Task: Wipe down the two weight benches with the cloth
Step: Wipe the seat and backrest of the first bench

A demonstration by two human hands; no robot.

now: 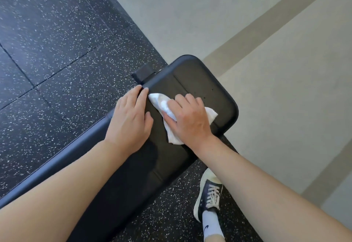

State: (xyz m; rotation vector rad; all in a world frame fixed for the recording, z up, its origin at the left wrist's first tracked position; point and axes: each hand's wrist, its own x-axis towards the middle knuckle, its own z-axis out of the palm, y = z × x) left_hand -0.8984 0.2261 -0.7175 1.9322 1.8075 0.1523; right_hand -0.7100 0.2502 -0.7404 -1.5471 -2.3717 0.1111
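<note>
One black padded weight bench (200, 78) runs from the lower left to the middle of the head view, its rounded end close to the wall. A white cloth (162, 104) lies on the pad near that end. My right hand (188, 120) presses flat on the cloth, fingers spread over it. My left hand (131, 116) rests on the bench's left edge, fingers apart and draped over the side, holding nothing. Only this one bench is in view.
Dark speckled rubber floor tiles (57, 51) lie to the left of and below the bench. A pale wall (266, 70) with a beige stripe rises behind the bench end. My right foot in a dark sneaker (209, 192) stands beside the bench. A black frame bracket (142, 72) sticks out at the bench's left side.
</note>
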